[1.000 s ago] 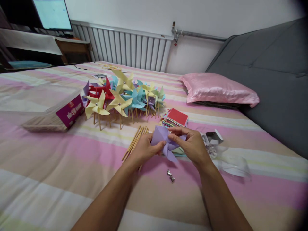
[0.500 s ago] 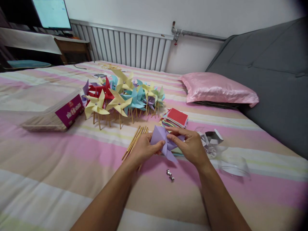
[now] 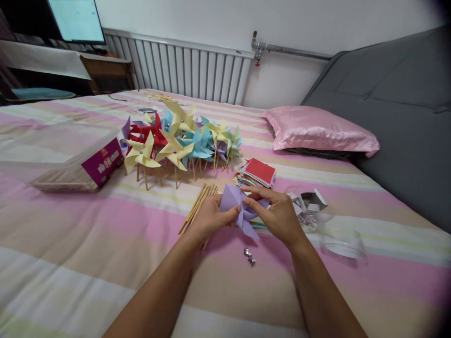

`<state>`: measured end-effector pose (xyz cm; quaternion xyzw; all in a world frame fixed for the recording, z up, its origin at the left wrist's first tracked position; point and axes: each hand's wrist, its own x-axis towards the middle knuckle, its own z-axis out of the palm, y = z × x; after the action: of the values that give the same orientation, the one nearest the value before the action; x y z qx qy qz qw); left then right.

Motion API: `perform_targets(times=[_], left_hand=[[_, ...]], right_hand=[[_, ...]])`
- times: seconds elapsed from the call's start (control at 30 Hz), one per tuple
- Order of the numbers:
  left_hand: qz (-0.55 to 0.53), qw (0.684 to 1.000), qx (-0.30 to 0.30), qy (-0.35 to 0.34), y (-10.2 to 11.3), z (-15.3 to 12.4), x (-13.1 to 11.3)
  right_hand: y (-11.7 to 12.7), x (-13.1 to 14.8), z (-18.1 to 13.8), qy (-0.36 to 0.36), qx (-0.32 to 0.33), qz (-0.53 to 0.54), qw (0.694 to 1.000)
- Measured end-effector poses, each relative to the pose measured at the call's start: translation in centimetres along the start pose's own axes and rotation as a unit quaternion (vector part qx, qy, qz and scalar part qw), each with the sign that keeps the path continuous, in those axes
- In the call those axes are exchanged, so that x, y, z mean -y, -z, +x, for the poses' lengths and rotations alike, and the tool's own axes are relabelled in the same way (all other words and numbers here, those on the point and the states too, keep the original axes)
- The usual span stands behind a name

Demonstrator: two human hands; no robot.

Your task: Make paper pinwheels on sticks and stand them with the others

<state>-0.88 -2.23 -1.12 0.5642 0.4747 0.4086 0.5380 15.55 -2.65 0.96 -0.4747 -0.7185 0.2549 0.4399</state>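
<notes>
A purple paper pinwheel point(image 3: 231, 197), folded into blades and without a visible stick, is held up between both hands. My left hand point(image 3: 213, 217) grips its left side, the thumb pressed near the centre. From the right, my right hand point(image 3: 280, 213) pinches it, thumb and fingers close to the middle. Behind my left hand lie several thin wooden sticks point(image 3: 194, 211). Small silver metal pins point(image 3: 249, 257) rest on the bedspread just below the pinwheel. A stack of coloured paper squares point(image 3: 260, 172), red on top, sits beyond my right hand.
Finished pinwheels point(image 3: 183, 141) on sticks stand grouped at the back left, beside a clear plastic box point(image 3: 63, 155) with a purple label. Right of my hands are a small opened box point(image 3: 313, 202) and a clear plastic container point(image 3: 343, 246). A pink pillow point(image 3: 320, 129) lies farther back.
Almost nothing differs. Both hands keep hold of the purple pinwheel, and my right fingers have shifted very slightly around its centre.
</notes>
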Motion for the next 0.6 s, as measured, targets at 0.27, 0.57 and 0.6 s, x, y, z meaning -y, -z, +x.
perform_targets(times=[0.27, 0.57, 0.6], left_hand=[[0.007, 1.0, 0.004, 0.012, -0.2, -0.33, -0.6], [-0.001, 1.0, 0.004, 0.012, -0.24, -0.36, -0.74], [0.001, 1.0, 0.004, 0.014, -0.24, -0.37, -0.74]], right_hand=[[-0.04, -0.19, 0.16, -0.029, 0.013, 0.078, 0.996], [-0.21, -0.55, 0.11, -0.045, -0.01, 0.106, 0.993], [-0.21, -0.52, 0.1, -0.047, -0.009, 0.106, 0.993]])
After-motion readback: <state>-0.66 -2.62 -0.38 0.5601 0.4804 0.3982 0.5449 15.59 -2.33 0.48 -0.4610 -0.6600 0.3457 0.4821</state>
